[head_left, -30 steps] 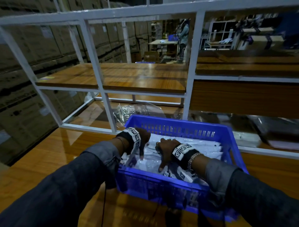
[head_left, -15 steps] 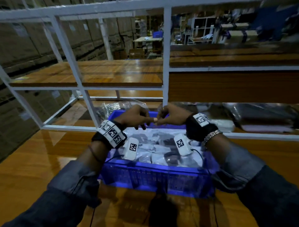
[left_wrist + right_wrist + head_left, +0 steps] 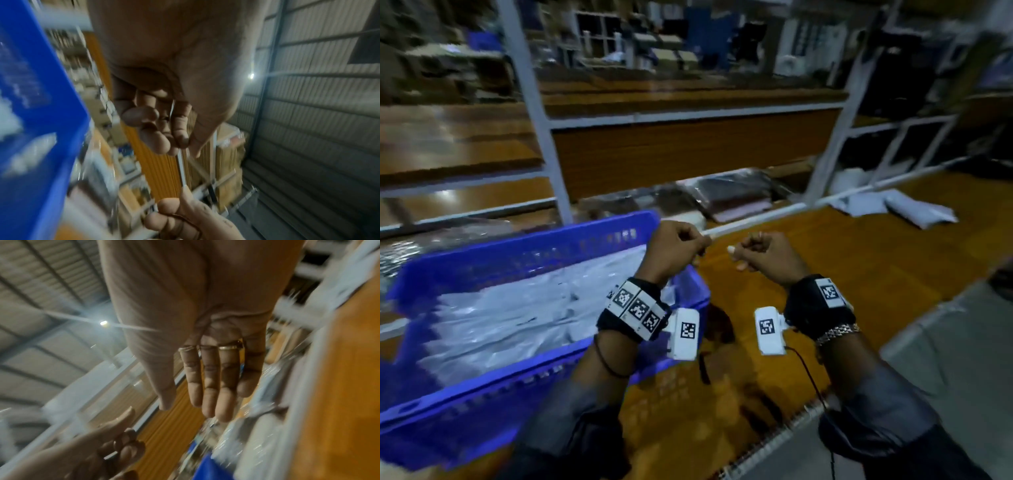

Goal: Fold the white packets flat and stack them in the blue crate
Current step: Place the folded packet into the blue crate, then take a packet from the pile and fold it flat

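Blue crate (image 3: pixel 524 240) holds a flat layer of white packets (image 3: pixel 510 318); loose packets (image 3: pixel 914 209) wait on the bench (image 3: pixel 842 274), far right. Both hands have just lifted out empty, left hand (image 3: pixel 674 246) curled, right hand (image 3: pixel 763 255) slack-fingered. One stacked, I'd guess, and the next to fetch.

Bare tabletop (image 3: pixel 859 281) lies open from 1 to 4 o'clock of the left hand (image 3: pixel 674 248) and right hand (image 3: pixel 767 255), and it is the widest free way. The hands are apart, with a clear gap between them. At 9 o'clock the blue crate (image 3: pixel 524 245) walls off low travel but is open on top, with white packets (image 3: pixel 517 318) covering its floor. At 12 o'clock a low white rail (image 3: pixel 756 219) and white posts (image 3: pixel 540 130) fence the shelf, where wrapped bundles (image 3: pixel 732 195) lie behind. Loose packets (image 3: pixel 917 210) lie at 2 o'clock.
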A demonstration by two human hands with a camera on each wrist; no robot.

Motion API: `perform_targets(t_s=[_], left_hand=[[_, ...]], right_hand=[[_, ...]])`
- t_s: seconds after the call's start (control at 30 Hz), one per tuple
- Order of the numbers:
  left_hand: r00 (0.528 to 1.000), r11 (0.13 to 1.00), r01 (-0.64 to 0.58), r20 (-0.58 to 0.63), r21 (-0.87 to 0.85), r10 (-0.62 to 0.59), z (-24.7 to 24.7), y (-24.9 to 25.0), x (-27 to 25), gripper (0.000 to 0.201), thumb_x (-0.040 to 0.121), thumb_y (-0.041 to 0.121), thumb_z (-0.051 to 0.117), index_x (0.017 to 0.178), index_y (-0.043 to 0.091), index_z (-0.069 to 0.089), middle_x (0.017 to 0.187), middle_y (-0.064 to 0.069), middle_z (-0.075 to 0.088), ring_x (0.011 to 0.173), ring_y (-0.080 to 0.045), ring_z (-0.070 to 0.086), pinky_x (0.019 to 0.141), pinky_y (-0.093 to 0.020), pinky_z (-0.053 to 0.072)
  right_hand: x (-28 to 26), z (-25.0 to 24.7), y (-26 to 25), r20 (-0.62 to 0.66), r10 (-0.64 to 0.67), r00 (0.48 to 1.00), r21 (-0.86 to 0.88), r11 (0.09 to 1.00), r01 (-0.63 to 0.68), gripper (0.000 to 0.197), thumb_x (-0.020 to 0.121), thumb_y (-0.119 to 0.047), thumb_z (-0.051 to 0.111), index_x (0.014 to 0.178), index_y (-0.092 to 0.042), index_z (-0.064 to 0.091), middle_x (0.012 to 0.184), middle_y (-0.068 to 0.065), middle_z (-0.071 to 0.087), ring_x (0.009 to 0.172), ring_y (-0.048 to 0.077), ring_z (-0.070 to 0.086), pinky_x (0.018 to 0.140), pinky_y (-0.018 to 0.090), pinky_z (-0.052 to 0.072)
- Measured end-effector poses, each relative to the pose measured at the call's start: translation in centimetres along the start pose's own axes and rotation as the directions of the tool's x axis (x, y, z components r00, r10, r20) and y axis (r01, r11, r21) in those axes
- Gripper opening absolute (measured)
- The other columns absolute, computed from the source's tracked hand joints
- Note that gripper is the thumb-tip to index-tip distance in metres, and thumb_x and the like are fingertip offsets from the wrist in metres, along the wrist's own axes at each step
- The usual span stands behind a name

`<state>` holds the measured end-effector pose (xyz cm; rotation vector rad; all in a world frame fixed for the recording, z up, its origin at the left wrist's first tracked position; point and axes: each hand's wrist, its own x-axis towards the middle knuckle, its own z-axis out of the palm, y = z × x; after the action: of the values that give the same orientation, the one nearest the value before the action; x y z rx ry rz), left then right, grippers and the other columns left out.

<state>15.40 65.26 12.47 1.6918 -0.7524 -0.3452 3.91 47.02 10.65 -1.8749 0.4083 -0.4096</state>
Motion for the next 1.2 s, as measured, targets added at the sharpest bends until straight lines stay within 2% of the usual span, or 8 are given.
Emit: perform_targets(t_s=[0.13,0.3,0.43,0.53,0.63,0.77,0.93,1.2], left_hand=[[0.987,0.998,0.053,0.149,0.025,-0.056,7.7,-1.7,0.9,0.038,0.090,0.029,0.076,0.060,0.011,0.061,0.047,0.003,0.060,0.040,-0.010,0.054,0.041,-0.017,0.035],[0.943,0.994,0.062,0.321,0.091,-0.089,15.4,-2.3,1.0,0.038,0.089,0.037,0.077,0.065,0.011,0.065,0.051,0.000,0.065,0.044,-0.013,0.059,0.044,-0.023,0.038],[0.910,0.990,0.044,0.404,0.134,-0.096,20.8,-1.2,1.2,0.042,0.089,0.037,0.077,0.079,-0.003,0.069,0.065,-0.015,0.071,0.050,-0.016,0.061,0.045,-0.024,0.041],[0.883,0.989,0.035,0.459,0.145,-0.099,25.7,-0.1,2.1,0.042,0.091,0.035,0.075,0.084,-0.006,0.070,0.075,-0.020,0.072,0.058,-0.019,0.063,0.045,-0.023,0.042],[0.869,0.988,0.035,0.483,0.151,-0.105,31.1,1.3,3.2,0.038,0.091,0.035,0.075,0.078,-0.001,0.070,0.074,-0.018,0.072,0.059,-0.020,0.064,0.047,-0.026,0.043],[0.868,0.987,0.068,0.480,0.143,-0.130,37.2,2.8,5.1,0.039,0.092,0.034,0.074,0.087,-0.004,0.070,0.081,-0.020,0.073,0.064,-0.022,0.065,0.053,-0.030,0.045],[0.863,0.989,0.086,0.487,0.117,-0.133,42.6,3.3,7.3,0.030,0.092,0.032,0.074,0.080,0.005,0.068,0.068,-0.004,0.071,0.061,-0.018,0.064,0.051,-0.029,0.044],[0.899,0.993,0.086,0.424,0.083,-0.114,48.5,2.6,15.5,0.029,0.091,0.033,0.075,0.080,0.007,0.068,0.071,-0.004,0.071,0.063,-0.018,0.066,0.054,-0.032,0.047]], right_hand=[[-3.8,-5.2,4.0,-0.203,0.108,0.973,0.072,0.993,-0.096,0.036,0.088,-0.018,0.078,0.096,0.014,0.063,0.088,0.015,0.077,0.063,0.016,0.071,0.058,0.027,0.051],[-7.5,-10.4,8.2,-0.316,0.198,0.928,0.180,0.973,-0.146,0.023,0.089,-0.019,0.077,0.090,0.002,0.068,0.085,0.015,0.076,0.064,0.020,0.068,0.059,0.027,0.049],[-9.1,-15.1,11.8,-0.361,0.244,0.900,0.219,0.960,-0.173,0.032,0.090,-0.020,0.076,0.095,0.010,0.066,0.084,0.012,0.076,0.068,0.023,0.070,0.059,0.027,0.050],[-10.2,-19.3,14.1,-0.380,0.241,0.893,0.253,0.956,-0.150,0.025,0.092,-0.020,0.073,0.089,0.004,0.066,0.086,0.013,0.076,0.071,0.024,0.071,0.059,0.029,0.051],[-11.0,-23.5,16.4,-0.414,0.261,0.872,0.291,0.946,-0.144,0.021,0.093,-0.020,0.073,0.084,-0.002,0.064,0.084,0.014,0.076,0.070,0.023,0.070,0.059,0.031,0.051],[-10.6,-28.6,19.4,-0.416,0.299,0.859,0.309,0.935,-0.176,0.018,0.093,-0.016,0.072,0.076,-0.010,0.066,0.080,0.012,0.075,0.067,0.023,0.069,0.063,0.033,0.051],[-9.5,-33.9,21.5,-0.427,0.324,0.844,0.355,0.919,-0.174,0.013,0.092,-0.014,0.072,0.089,-0.003,0.067,0.082,0.012,0.074,0.066,0.016,0.069,0.058,0.026,0.053],[-2.5,-41.8,23.9,-0.477,0.314,0.821,0.374,0.918,-0.134,0.008,0.091,-0.014,0.073,0.090,-0.010,0.066,0.086,0.011,0.073,0.072,0.018,0.069,0.062,0.028,0.054]])
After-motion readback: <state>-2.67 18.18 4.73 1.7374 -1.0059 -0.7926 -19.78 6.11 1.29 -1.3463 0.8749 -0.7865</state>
